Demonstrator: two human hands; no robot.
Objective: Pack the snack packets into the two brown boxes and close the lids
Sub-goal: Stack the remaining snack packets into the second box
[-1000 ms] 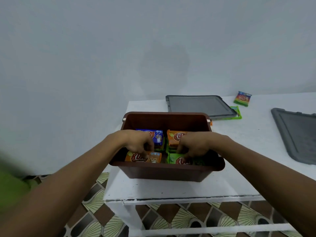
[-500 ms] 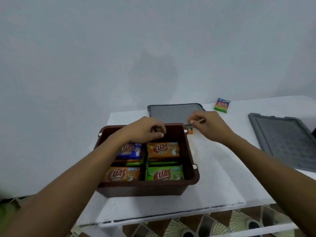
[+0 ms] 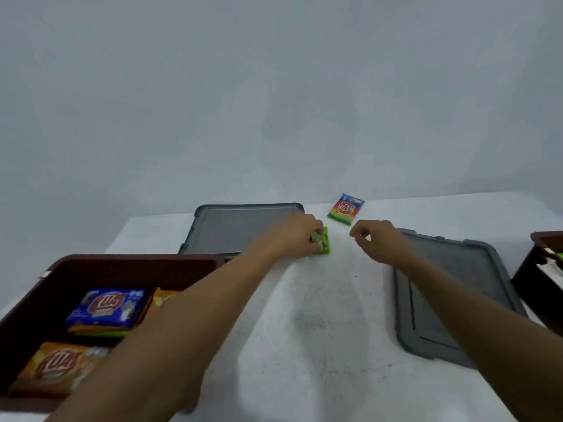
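Note:
A brown box [image 3: 128,263] sits at the lower left with a blue packet [image 3: 106,307] and orange packets [image 3: 58,368] inside. My left hand [image 3: 297,237] reaches past it and grips a green packet [image 3: 325,245] lying by the corner of a grey lid [image 3: 234,229]. My right hand [image 3: 376,239] hovers just right of it, fingers curled, holding nothing. A rainbow-coloured packet [image 3: 346,208] lies near the wall behind both hands. The second brown box [image 3: 545,239] is cut off at the right edge.
A second grey lid [image 3: 451,287] lies flat on the white table [image 3: 320,324] under my right forearm. The table ends at a pale wall behind and drops off at the left past the box.
Both hands left the box. My left hand moved right and forward onto the green packet; my right hand shifted right. The view swung right, so the box now sits at lower left.

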